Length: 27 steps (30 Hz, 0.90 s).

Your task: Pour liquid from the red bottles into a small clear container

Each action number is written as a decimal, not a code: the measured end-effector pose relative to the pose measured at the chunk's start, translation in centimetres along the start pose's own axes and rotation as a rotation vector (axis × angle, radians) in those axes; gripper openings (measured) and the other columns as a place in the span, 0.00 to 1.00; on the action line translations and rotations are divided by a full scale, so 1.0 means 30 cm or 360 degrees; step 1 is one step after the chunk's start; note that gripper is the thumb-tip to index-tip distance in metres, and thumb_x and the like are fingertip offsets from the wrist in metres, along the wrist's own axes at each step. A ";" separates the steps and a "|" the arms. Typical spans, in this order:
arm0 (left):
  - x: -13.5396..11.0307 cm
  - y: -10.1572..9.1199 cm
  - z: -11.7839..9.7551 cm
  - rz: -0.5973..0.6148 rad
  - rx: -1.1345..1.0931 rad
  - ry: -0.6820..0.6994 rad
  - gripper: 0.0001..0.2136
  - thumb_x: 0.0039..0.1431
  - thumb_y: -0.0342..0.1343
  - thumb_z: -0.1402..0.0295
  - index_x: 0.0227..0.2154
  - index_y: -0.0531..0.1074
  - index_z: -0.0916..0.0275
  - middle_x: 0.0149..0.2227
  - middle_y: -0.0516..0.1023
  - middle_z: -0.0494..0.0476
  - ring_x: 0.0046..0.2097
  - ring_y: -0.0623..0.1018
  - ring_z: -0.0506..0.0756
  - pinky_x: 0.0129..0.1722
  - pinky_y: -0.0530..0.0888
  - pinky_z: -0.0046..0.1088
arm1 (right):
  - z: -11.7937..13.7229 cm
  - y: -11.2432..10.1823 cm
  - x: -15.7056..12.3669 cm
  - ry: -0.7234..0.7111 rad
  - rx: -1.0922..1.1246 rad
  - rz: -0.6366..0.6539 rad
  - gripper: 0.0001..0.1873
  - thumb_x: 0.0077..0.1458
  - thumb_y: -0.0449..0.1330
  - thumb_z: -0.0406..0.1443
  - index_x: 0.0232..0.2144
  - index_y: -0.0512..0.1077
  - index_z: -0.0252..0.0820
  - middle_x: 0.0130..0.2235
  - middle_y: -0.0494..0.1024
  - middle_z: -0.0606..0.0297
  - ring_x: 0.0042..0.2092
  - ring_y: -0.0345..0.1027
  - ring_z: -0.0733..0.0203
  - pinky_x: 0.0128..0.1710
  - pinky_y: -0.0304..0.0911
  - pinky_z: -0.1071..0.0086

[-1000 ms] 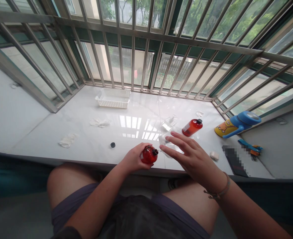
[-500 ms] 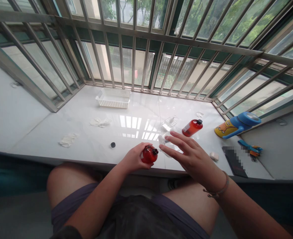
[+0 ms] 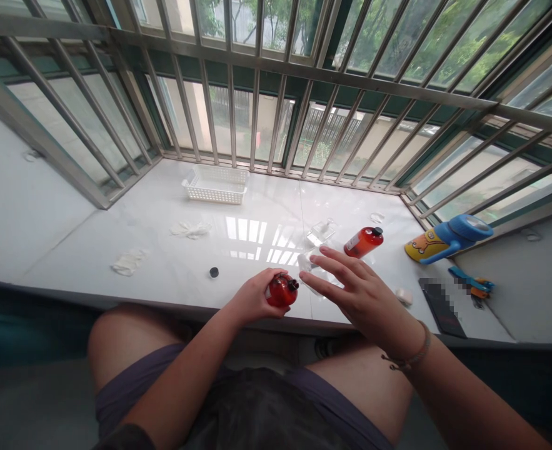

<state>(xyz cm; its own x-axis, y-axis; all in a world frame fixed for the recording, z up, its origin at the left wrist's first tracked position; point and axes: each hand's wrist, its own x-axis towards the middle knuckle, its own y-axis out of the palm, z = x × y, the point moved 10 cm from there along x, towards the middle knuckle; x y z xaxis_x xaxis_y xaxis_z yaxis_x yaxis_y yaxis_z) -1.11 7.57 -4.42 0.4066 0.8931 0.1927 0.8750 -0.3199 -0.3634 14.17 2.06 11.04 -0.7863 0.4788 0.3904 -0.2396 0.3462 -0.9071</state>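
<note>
My left hand (image 3: 257,294) is wrapped round a red bottle (image 3: 280,291) near the front edge of the white counter. The bottle's neck shows without a lid and tilts to the right. Just right of it my right hand (image 3: 357,287) hovers, fingers spread, holding nothing. Partly hidden behind those fingers is a clear container (image 3: 306,261). A second clear bottle (image 3: 320,232) sits a little farther back. Beyond my right hand a second red bottle (image 3: 362,242) with a black cap leans or lies tilted. To the left a small black cap (image 3: 214,272) rests on the counter.
A white plastic basket (image 3: 215,187) stands at the back by the barred window. Crumpled white gloves (image 3: 190,230) and another white bundle (image 3: 129,262) lie left. On the right are a blue and yellow flask (image 3: 447,237), a dark phone-like slab (image 3: 437,306) and a blue-orange strap (image 3: 475,281).
Both hands hold nearly the same pose, and the red bottle stays in my left hand. Only the camera view has shifted slightly.
</note>
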 end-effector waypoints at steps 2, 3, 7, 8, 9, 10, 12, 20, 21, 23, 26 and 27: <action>0.000 0.000 -0.001 0.0001 -0.0010 0.0005 0.38 0.45 0.76 0.68 0.62 0.71 0.53 0.60 0.79 0.58 0.60 0.80 0.65 0.62 0.77 0.43 | 0.002 0.003 0.002 -0.0009 -0.0007 0.0008 0.30 0.71 0.55 0.24 0.69 0.69 0.51 0.68 0.74 0.54 0.74 0.60 0.44 0.63 0.71 0.49; -0.001 0.000 -0.001 0.0001 -0.0016 0.0009 0.38 0.45 0.76 0.68 0.62 0.71 0.53 0.60 0.79 0.58 0.59 0.80 0.64 0.62 0.77 0.43 | 0.004 0.004 0.003 -0.0014 -0.0011 0.0013 0.30 0.71 0.55 0.24 0.69 0.69 0.51 0.68 0.74 0.54 0.74 0.59 0.44 0.63 0.71 0.49; -0.002 -0.001 0.001 -0.0005 -0.0026 0.0014 0.38 0.46 0.76 0.67 0.62 0.71 0.53 0.60 0.79 0.58 0.59 0.81 0.64 0.61 0.77 0.42 | 0.006 0.009 0.009 -0.0023 -0.0016 0.0020 0.31 0.72 0.55 0.24 0.70 0.68 0.51 0.68 0.73 0.54 0.74 0.59 0.44 0.64 0.70 0.48; -0.002 -0.002 0.003 -0.0006 -0.0029 0.0013 0.38 0.46 0.76 0.67 0.62 0.71 0.53 0.60 0.79 0.58 0.59 0.81 0.64 0.61 0.77 0.43 | 0.007 0.009 0.011 -0.0027 -0.0017 0.0013 0.31 0.72 0.55 0.24 0.70 0.68 0.52 0.68 0.73 0.54 0.74 0.59 0.44 0.64 0.70 0.48; -0.003 -0.002 0.004 -0.0007 -0.0034 0.0012 0.38 0.46 0.76 0.67 0.62 0.71 0.53 0.60 0.79 0.58 0.59 0.81 0.64 0.61 0.77 0.43 | 0.007 0.009 0.013 -0.0029 -0.0019 0.0011 0.31 0.72 0.55 0.24 0.71 0.67 0.52 0.68 0.73 0.54 0.74 0.60 0.43 0.64 0.70 0.48; -0.003 -0.002 0.006 -0.0007 -0.0041 0.0011 0.38 0.46 0.76 0.67 0.62 0.71 0.53 0.60 0.79 0.58 0.59 0.81 0.64 0.62 0.77 0.43 | 0.007 0.009 0.015 -0.0033 -0.0022 0.0010 0.31 0.72 0.55 0.24 0.71 0.67 0.52 0.68 0.74 0.54 0.74 0.60 0.43 0.64 0.71 0.48; -0.004 -0.004 0.007 -0.0011 -0.0058 0.0010 0.38 0.46 0.76 0.67 0.62 0.71 0.53 0.61 0.79 0.58 0.59 0.81 0.64 0.62 0.77 0.43 | 0.007 0.008 0.019 -0.0040 -0.0031 0.0013 0.32 0.72 0.55 0.24 0.71 0.66 0.53 0.68 0.74 0.54 0.74 0.60 0.43 0.64 0.71 0.48; -0.006 -0.009 0.008 -0.0011 -0.0085 0.0003 0.38 0.46 0.77 0.67 0.62 0.71 0.53 0.61 0.79 0.59 0.60 0.80 0.65 0.62 0.77 0.42 | 0.015 0.007 0.032 -0.0076 -0.0039 0.0043 0.31 0.72 0.55 0.24 0.71 0.67 0.51 0.68 0.73 0.54 0.74 0.59 0.42 0.64 0.70 0.47; -0.006 -0.010 0.008 -0.0013 -0.0082 0.0004 0.38 0.46 0.76 0.67 0.62 0.71 0.53 0.61 0.79 0.59 0.60 0.80 0.65 0.62 0.77 0.43 | 0.015 0.008 0.032 -0.0076 -0.0039 0.0046 0.31 0.72 0.55 0.24 0.71 0.67 0.52 0.68 0.73 0.54 0.74 0.59 0.43 0.64 0.70 0.47; -0.006 -0.012 0.007 -0.0019 -0.0077 0.0007 0.37 0.46 0.76 0.67 0.62 0.72 0.54 0.61 0.79 0.59 0.60 0.80 0.65 0.63 0.76 0.43 | 0.014 0.009 0.033 -0.0076 -0.0040 0.0051 0.31 0.72 0.55 0.24 0.71 0.67 0.52 0.69 0.73 0.55 0.75 0.58 0.43 0.65 0.70 0.47; -0.006 -0.012 0.007 -0.0019 -0.0077 0.0013 0.37 0.47 0.76 0.67 0.62 0.71 0.54 0.61 0.79 0.59 0.60 0.80 0.65 0.63 0.76 0.43 | 0.014 0.013 0.035 -0.0079 -0.0044 0.0065 0.31 0.71 0.55 0.24 0.71 0.67 0.52 0.69 0.73 0.55 0.75 0.58 0.44 0.65 0.69 0.48; -0.005 -0.012 0.007 -0.0017 -0.0078 0.0015 0.37 0.47 0.76 0.67 0.62 0.71 0.54 0.61 0.79 0.59 0.59 0.80 0.65 0.62 0.76 0.43 | 0.015 0.014 0.036 -0.0083 -0.0048 0.0069 0.31 0.71 0.55 0.24 0.70 0.67 0.52 0.69 0.72 0.55 0.75 0.57 0.43 0.65 0.69 0.48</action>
<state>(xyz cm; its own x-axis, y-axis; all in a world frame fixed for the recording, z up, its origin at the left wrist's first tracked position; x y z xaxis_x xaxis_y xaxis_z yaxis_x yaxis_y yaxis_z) -1.54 7.60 -4.52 0.3991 0.8937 0.2048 0.8911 -0.3254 -0.3163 12.97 2.35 11.02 -0.8243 0.4516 0.3414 -0.1880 0.3504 -0.9175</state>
